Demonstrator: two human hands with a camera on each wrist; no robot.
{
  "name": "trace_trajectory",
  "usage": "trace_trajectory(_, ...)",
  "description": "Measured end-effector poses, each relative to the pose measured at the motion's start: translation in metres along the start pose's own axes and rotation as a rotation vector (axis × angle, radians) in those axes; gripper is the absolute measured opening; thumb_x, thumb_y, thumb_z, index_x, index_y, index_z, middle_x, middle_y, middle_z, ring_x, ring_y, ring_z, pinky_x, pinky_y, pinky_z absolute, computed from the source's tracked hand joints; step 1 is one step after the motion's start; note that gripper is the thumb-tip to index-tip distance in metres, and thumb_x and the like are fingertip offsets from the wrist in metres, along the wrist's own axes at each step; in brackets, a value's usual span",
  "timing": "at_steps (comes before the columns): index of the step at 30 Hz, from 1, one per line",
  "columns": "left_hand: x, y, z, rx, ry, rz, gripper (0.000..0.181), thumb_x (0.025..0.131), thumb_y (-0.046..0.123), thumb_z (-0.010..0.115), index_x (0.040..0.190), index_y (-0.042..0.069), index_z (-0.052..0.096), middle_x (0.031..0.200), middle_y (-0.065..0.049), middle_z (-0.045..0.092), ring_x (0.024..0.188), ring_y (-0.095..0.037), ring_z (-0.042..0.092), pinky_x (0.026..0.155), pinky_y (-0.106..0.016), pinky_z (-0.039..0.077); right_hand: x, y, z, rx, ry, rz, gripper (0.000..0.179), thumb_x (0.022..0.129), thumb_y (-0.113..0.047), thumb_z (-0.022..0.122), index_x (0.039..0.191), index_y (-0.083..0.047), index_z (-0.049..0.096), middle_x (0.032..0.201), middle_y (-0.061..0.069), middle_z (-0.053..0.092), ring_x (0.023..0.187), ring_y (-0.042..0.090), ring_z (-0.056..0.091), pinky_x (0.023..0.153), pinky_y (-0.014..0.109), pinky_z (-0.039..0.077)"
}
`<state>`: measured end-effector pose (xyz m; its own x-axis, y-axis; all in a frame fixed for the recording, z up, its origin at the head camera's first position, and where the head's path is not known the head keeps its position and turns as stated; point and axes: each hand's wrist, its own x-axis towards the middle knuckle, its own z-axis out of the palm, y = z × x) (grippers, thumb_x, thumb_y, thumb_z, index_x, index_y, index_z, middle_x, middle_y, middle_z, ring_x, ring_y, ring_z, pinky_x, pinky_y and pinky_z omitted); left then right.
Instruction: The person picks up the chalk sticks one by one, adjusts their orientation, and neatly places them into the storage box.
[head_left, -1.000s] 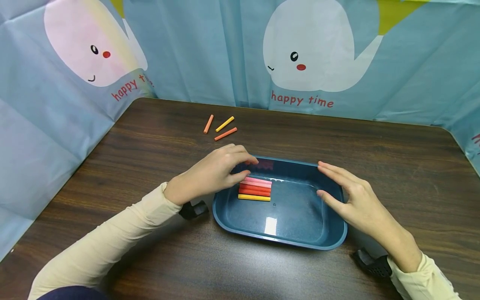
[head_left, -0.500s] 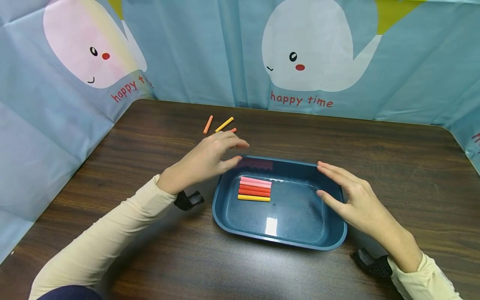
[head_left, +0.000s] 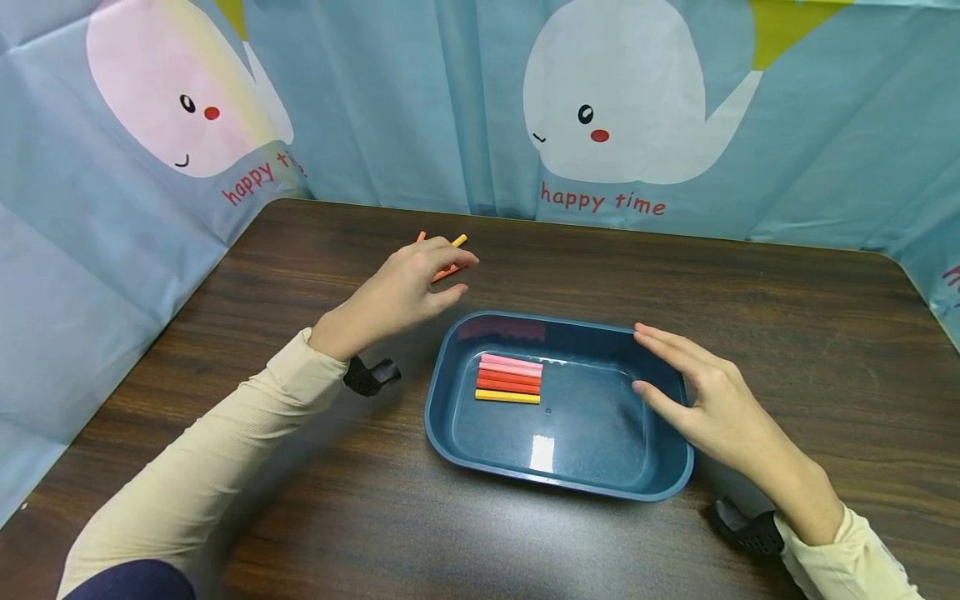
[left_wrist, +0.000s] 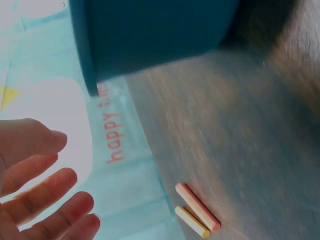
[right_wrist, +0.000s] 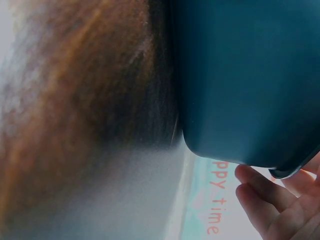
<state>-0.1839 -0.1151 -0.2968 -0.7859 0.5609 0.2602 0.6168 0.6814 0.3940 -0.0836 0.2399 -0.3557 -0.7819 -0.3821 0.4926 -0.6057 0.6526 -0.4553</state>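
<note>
My left hand (head_left: 397, 287), fingers loosely bent and apart with nothing between them, hovers over loose chalk-like sticks at the back left of the table. It partly hides an orange stick (head_left: 450, 272), a yellow stick (head_left: 459, 240) and another orange one (head_left: 422, 236). The left wrist view shows a yellow stick (left_wrist: 192, 221) lying beside an orange stick (left_wrist: 197, 206). Inside the blue tray (head_left: 558, 482), pink sticks (head_left: 512, 365), red sticks (head_left: 509, 379) and a yellow stick (head_left: 507, 397) lie in a neat row. My right hand (head_left: 708, 400) rests at the tray's right end, fingers extended, fingertips at the back corner.
The dark wooden table (head_left: 360, 517) carries the tray near its middle. Behind the table hangs a blue curtain (head_left: 420, 108) printed with whales. Black wrist straps (head_left: 371, 377) sit under both wrists.
My left hand has moved from above the row in the tray, back and leftward, to the loose sticks. The right hand, tray and row of sticks hold their places.
</note>
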Motion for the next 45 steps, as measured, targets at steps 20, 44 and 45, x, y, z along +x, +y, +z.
trace_trajectory(20,0.020,-0.040,-0.001,0.008,-0.067,-0.190,0.041,0.089,0.007,0.070,0.129,0.001,0.061,0.122,-0.018,0.065,0.106,-0.033,0.061,0.091,-0.045,0.049,0.000,0.000,0.000,0.021,-0.001,-0.004,0.066,0.073,0.002,0.081,0.136,-0.003,0.060,0.140,0.011,0.059,0.133,-0.008,0.043,0.105,0.002,0.029)
trace_trajectory(44,0.065,-0.083,0.016,0.015,-0.208,-0.372,0.046,0.096,0.010,0.062,0.140,0.001,0.053,0.141,-0.017,0.056,0.131,-0.032,0.052,0.108,-0.047,0.043,0.000,0.002,0.002,0.005,-0.010,0.010,0.067,0.073,0.002,0.081,0.136,-0.005,0.059,0.141,0.011,0.059,0.132,-0.007,0.044,0.105,0.002,0.029)
trace_trajectory(45,0.066,-0.085,0.018,0.019,-0.211,-0.373,0.046,0.096,0.011,0.062,0.141,0.002,0.052,0.141,-0.018,0.056,0.131,-0.033,0.052,0.108,-0.047,0.043,0.000,0.003,0.002,0.002,-0.011,0.011,0.067,0.073,0.002,0.081,0.136,-0.004,0.059,0.141,0.011,0.059,0.132,-0.008,0.044,0.105,0.002,0.029)
